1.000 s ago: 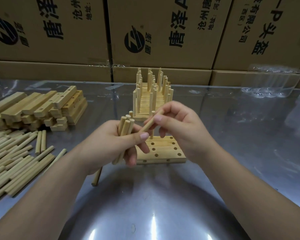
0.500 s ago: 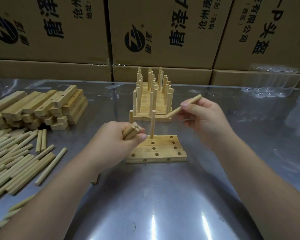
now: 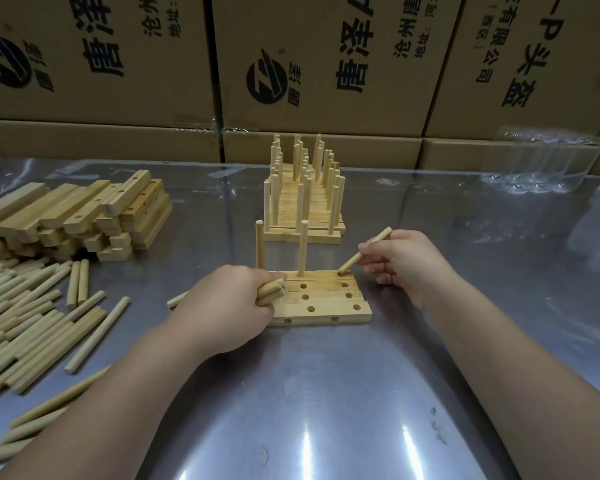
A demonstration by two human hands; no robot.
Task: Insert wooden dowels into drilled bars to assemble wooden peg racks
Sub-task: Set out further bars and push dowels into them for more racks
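Several drilled bars (image 3: 326,301) lie side by side on the metal table in front of me. Two dowels stand upright in the farthest bar, one at its left end (image 3: 259,244) and one in the middle (image 3: 303,247). My right hand (image 3: 404,263) pinches a tilted dowel (image 3: 364,251) whose lower tip meets the right-end hole of that farthest bar. My left hand (image 3: 232,306) grips a small bundle of dowels (image 3: 271,292) and rests at the left end of the bars.
A row of finished peg racks (image 3: 303,199) stands behind the bars. Stacked drilled bars (image 3: 77,216) sit at the left, with loose dowels (image 3: 25,317) spread in front of them. Cardboard boxes (image 3: 319,64) wall the far edge; a clear plastic tray (image 3: 541,164) lies far right.
My right hand drew one dowel from the left hand's bundle, swung right, then came down until the tip reached the right-end hole. My left hand sank onto the bars.
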